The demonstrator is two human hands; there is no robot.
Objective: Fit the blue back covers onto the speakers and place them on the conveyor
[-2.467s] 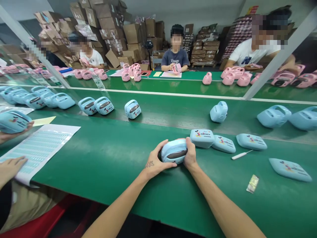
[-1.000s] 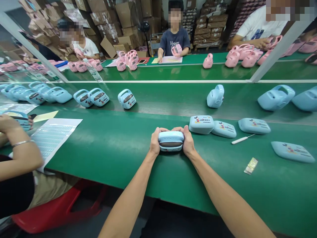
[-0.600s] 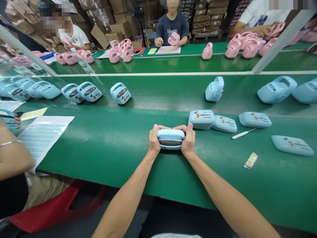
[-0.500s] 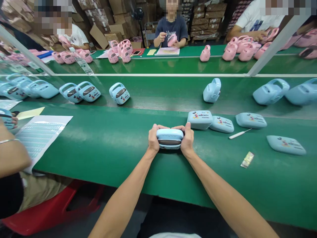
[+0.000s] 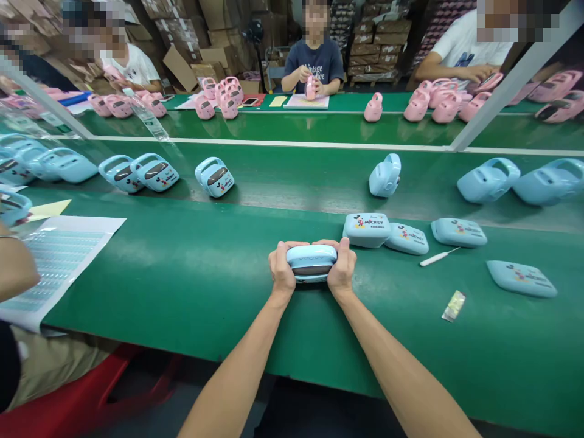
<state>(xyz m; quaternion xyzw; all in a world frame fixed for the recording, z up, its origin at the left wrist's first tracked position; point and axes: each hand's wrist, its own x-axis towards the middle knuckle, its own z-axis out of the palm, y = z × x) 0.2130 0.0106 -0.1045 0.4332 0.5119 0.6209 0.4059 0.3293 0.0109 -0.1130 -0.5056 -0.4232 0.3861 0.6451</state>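
A light-blue plastic case with a dark window strip is held low over the green table in front of me. My left hand grips its left end, and my right hand grips the right end, thumbs up along the ends and fingers around the far side. Its underside is hidden. Beyond my right hand lie a blue cover printed with a cartoon mouse and a second printed cover, touching each other. A white-handled pointed tool rests near them.
Two more blue covers, one farther back and one at right, lie near a small clear packet. Blue handled cases stand along the belt. A printed sheet lies left, by a co-worker's arm. Co-workers sit opposite with pink cases.
The view has shifted slightly, so the table sits lower in the picture. Both hands still grip the case, which looks little changed. The co-worker opposite has turned a pink case upright.
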